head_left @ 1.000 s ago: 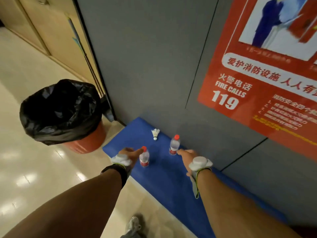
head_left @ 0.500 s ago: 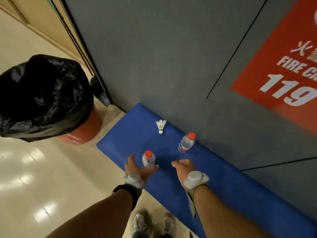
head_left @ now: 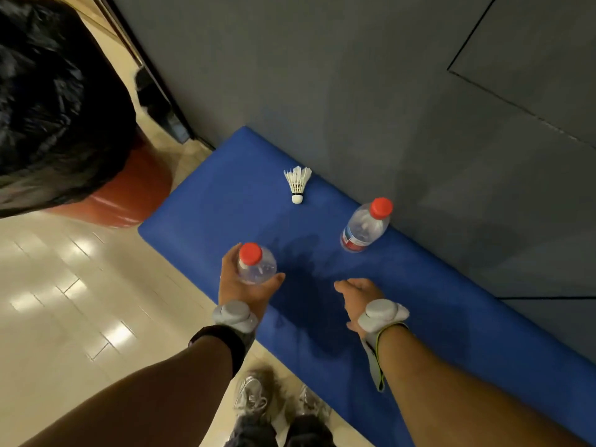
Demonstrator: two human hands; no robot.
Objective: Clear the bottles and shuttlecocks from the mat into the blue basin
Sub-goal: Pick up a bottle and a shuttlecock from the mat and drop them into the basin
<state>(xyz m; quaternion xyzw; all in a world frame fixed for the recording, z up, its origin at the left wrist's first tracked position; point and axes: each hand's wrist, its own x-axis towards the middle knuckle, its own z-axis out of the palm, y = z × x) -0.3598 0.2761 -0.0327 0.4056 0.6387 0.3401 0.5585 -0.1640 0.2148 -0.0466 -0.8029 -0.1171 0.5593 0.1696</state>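
A blue mat (head_left: 435,317) lies on the floor along a grey wall. My left hand (head_left: 242,288) is wrapped around a clear bottle with a red cap (head_left: 256,264) near the mat's front edge. A second red-capped bottle (head_left: 364,225) stands close to the wall, apart from my right hand (head_left: 358,298), which hovers over the mat with fingers loosely spread and nothing in it. A white shuttlecock (head_left: 297,183) lies further back on the mat, cork toward me. No blue basin is in view.
A red bin lined with a black bag (head_left: 58,108) stands on the tiled floor just left of the mat. The grey wall (head_left: 354,75) rises directly behind the mat. My shoes (head_left: 277,404) are at the mat's front edge.
My left hand has closed around the near bottle, which it was only reaching for before. The view has tilted down and closer; my right hand has drawn back from the far bottle.
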